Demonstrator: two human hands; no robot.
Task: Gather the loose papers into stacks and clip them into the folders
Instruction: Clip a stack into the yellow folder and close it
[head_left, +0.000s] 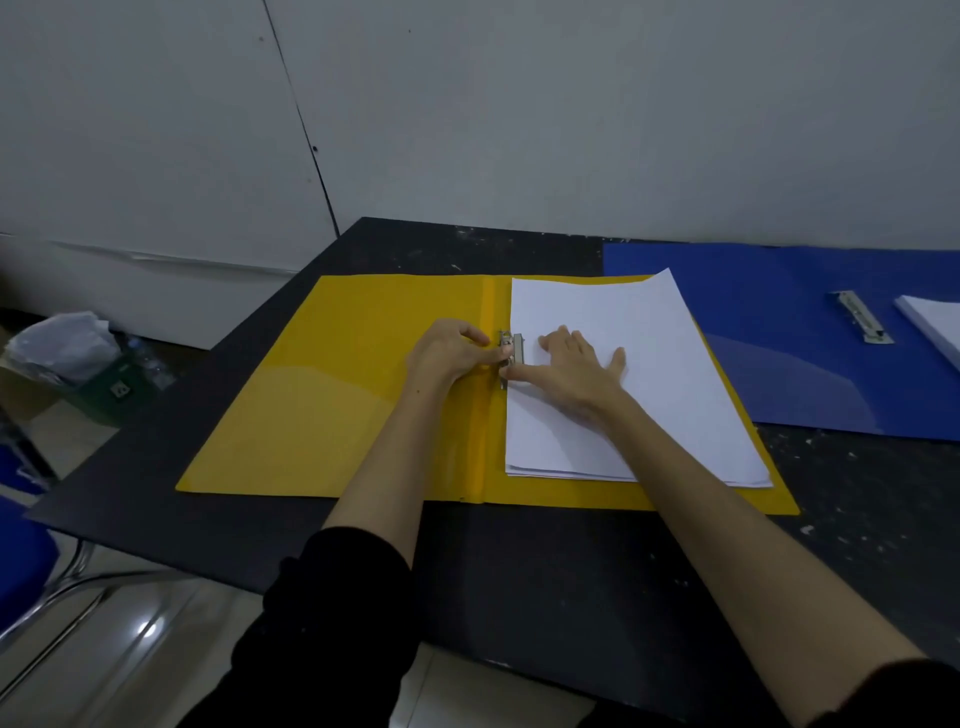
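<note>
Yellow folder (332, 395) open, left hand (449, 353) pinching clip (511, 356), right hand (576, 371) flat on paper stack (675, 374).

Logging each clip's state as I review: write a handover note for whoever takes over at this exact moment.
Left hand: fingers curled, gripping the metal spring clip by the spine of the open yellow plastic folder.
Right hand: flat, pressing the white paper stack onto the folder's right half.
Done: papers stacked and aligned at the clip.
Unclear: whether the clip is closed.
Left: open blue plastic folder, with its own clip and a second white stack beside that clip.
</note>
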